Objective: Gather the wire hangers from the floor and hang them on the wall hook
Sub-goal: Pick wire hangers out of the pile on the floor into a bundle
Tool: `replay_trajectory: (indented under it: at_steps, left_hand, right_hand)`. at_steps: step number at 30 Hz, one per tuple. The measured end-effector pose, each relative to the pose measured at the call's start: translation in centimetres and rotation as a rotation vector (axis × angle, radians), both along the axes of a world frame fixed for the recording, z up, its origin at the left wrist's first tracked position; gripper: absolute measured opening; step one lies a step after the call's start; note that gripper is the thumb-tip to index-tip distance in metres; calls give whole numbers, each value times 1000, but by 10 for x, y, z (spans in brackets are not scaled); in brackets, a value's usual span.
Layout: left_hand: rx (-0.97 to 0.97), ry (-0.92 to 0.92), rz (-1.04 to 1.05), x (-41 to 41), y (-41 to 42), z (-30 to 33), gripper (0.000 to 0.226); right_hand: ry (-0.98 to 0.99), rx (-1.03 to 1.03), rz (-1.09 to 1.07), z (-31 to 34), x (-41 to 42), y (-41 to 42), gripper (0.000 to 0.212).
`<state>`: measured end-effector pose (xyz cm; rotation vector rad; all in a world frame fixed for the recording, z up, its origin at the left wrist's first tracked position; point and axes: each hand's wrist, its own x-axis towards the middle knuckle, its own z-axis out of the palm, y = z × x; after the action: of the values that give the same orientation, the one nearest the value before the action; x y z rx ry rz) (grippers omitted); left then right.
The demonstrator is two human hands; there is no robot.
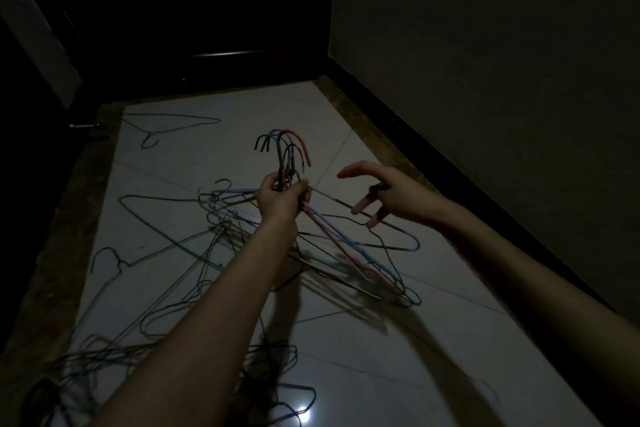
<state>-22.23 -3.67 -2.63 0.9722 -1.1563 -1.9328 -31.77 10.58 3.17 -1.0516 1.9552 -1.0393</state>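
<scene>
Wire hangers (346,246): bunch held at necks in left hand (280,199); right hand (384,192) spread, holding nothing. Many lie on floor (398,374); hook unseen.

The bundle of hangers (313,215) I held in my left hand (282,199) showed mixed coatings: one hook red (300,146), others green and pale blue, with one neck striped in a twisted pattern. The lone hanger (166,126) at the far end looked grey-green, though the dim light made that hard to judge. The floor tiles (363,367) were pale grey-white, bordered by a mottled brown strip (48,253). The skirting (433,149) was black.
</scene>
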Motion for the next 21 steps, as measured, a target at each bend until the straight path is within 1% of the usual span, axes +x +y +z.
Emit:
replay_trajectory:
  at_steps: [4, 7, 9, 12, 15, 17, 19, 21]
  left_hand:
    - [-24, -12, 14, 2, -1, 3, 18]
    - [-6, -8, 36, 1, -2, 4, 23]
    - [-3, -4, 39, 1, -3, 5, 21]
    - [-15, 6, 18, -1, -2, 8, 20]
    - [9, 20, 13, -3, 1, 10, 21]
    - [32, 28, 15, -2, 2, 10, 22]
    - [31, 34, 17, -1, 2, 10, 22]
    - [16, 37, 16, -1, 1, 11, 22]
  right_hand:
    - [-13, -52, -26, 7, -3, 7, 41]
    - [91, -79, -121, 5, -8, 14, 34]
    - [166, -50, -145, 0, -9, 17, 26]
    - [203, 27, -128, -9, -10, 20, 14]
    - [289, 73, -126, -16, -13, 23, 13]
    - [351, 99, -119, -19, -13, 25, 16]
    - [385, 101, -129, -24, -14, 25, 21]
    - [399, 87, -155, -27, -14, 24, 21]
